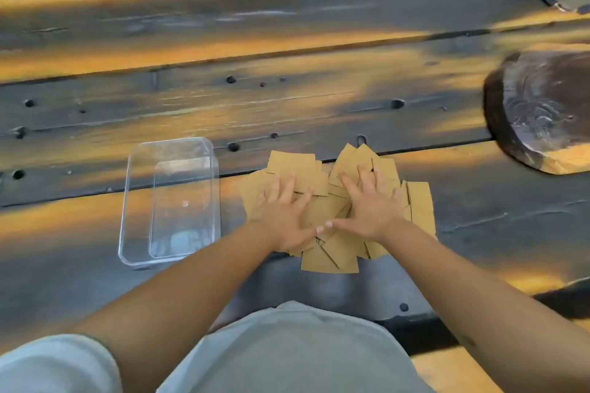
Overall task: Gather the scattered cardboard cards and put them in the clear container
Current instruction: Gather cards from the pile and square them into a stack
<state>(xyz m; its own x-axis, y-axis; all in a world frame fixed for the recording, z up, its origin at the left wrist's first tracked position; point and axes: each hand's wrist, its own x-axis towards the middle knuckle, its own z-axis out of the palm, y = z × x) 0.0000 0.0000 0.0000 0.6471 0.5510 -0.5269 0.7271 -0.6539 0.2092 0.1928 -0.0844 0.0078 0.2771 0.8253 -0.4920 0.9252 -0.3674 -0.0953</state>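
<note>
Left hand (282, 212) flat, fingers spread, palm down on left part of the loose pile of tan square cardboard cards (332, 249). Right hand (372, 202) likewise flat and splayed on right part; thumb tips nearly touching at near centre. Neither hand grips a card. Pile lies on dark weathered wooden plank counter (319, 99). Clear rectangular plastic container (137, 201), empty, stands just left of pile. Round dark wooden slab (542, 105) far right
</note>
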